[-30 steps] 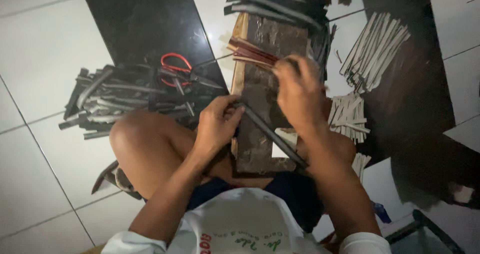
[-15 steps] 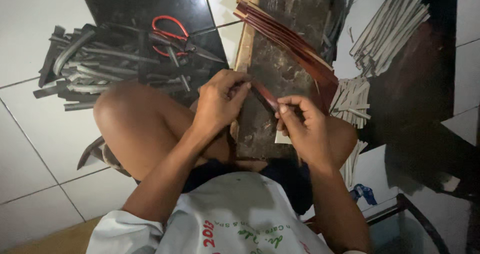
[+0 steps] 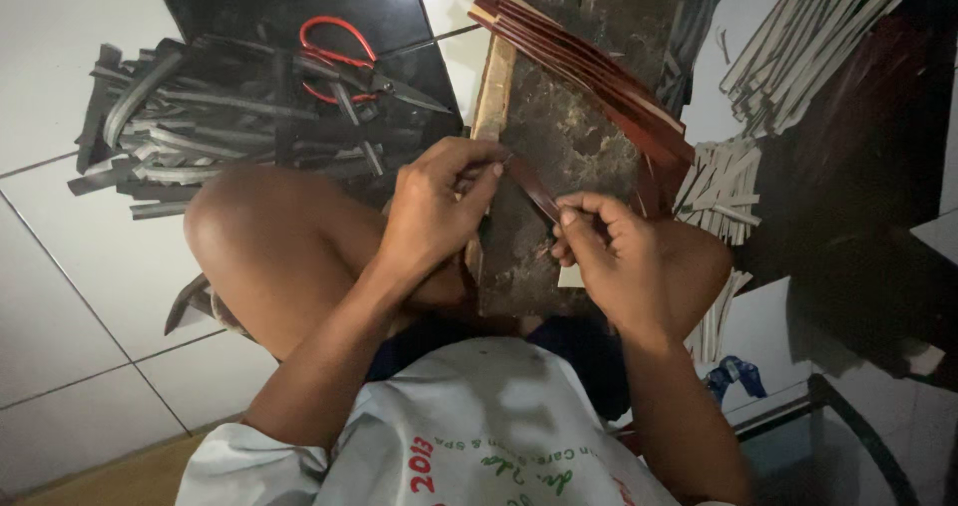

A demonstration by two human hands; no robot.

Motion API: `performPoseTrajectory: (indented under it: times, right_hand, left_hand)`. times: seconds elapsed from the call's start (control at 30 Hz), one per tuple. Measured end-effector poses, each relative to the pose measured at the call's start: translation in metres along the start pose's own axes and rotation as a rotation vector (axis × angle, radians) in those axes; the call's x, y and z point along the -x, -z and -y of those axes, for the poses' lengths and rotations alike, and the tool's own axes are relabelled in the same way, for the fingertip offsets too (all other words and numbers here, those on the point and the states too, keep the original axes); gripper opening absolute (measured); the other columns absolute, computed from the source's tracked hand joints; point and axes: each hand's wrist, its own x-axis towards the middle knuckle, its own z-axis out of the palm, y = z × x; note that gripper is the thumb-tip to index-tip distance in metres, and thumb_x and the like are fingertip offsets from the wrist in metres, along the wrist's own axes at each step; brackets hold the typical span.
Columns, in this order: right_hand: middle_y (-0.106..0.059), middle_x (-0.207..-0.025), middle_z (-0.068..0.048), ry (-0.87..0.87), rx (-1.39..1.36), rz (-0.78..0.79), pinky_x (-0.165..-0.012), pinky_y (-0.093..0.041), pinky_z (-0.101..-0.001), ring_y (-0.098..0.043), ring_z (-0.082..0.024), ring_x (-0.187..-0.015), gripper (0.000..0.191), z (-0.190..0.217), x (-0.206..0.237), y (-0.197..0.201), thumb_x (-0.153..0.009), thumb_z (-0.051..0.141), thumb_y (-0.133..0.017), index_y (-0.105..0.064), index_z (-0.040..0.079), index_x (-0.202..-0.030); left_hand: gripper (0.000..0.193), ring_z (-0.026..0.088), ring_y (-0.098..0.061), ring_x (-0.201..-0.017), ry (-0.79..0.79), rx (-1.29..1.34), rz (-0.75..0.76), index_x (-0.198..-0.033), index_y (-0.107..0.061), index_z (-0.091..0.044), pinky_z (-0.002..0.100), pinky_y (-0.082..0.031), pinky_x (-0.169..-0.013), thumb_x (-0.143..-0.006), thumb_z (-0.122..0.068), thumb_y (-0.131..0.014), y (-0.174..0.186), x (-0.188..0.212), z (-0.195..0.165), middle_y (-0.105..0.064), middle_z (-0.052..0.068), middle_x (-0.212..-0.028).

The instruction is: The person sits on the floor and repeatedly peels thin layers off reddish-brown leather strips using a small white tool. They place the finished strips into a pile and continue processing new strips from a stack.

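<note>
Down on the floor, starting from the left, a heap of dark grey strips (image 3: pixel 190 117) lies spread over the pale tiles (image 3: pixel 60 266), and a pair of red-handled scissors (image 3: pixel 344 62) rests on top of the heap, blades pointing right. Next comes the person's bare bent knee (image 3: pixel 259 237), and just past it the left hand (image 3: pixel 434 212), clenched on the upper end of a narrow reddish-brown strip (image 3: pixel 534 189). That strip is thin, flat and glossy, and runs slantwise down to the right hand (image 3: pixel 614 256), whose thumb and forefinger pinch its lower end. It is held just above a worn wooden board (image 3: pixel 569 137) that stands in front of the person's lap. At the far end of the board a bundle of like reddish-brown strips (image 3: pixel 599 77) fans out down to the right, and beyond it, on the tiles, lie two lots of pale strips (image 3: pixel 798 47), one long near the top edge, one short (image 3: pixel 723 182) beside the right wrist.

Compared with half a second ago, both hands hold much the same pose, close together over the board; the strip between them looks a little more taut and shows more plainly. The view has shifted slightly, so the scissors and grey heap sit further up
</note>
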Motion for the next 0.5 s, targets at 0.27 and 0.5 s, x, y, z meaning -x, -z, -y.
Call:
performPoseTrajectory:
  times: [0.27, 0.5]
  right_hand:
    - [-0.071, -0.093, -0.006, 0.059, 0.016, -0.009, -0.067, -0.056, -0.0238, -0.066, -0.008, -0.074, 0.023, -0.006, -0.001, -0.002, -0.103, 0.012, -0.062, -0.067, -0.004, -0.118]
    - [-0.072, -0.092, -0.005, 0.084, 0.02, -0.017, -0.066, -0.057, -0.0225, -0.067, -0.007, -0.074, 0.021, -0.007, 0.0, -0.004, -0.104, 0.011, -0.062, -0.067, -0.003, -0.117]
  left_hand:
    - [0.019, 0.015, -0.075, -0.085, 0.067, -0.026, -0.006, -0.111, -0.074, -0.002, 0.027, -0.06, -0.074, -0.095, -0.011, -0.074, -0.001, -0.002, -0.007, -0.075, 0.011, -0.105]
    - [0.021, 0.014, -0.073, -0.076, 0.104, -0.12, -0.057, -0.105, -0.076, -0.001, 0.027, -0.058, -0.068, -0.09, -0.015, -0.08, -0.007, -0.006, -0.018, -0.076, 0.011, -0.095]
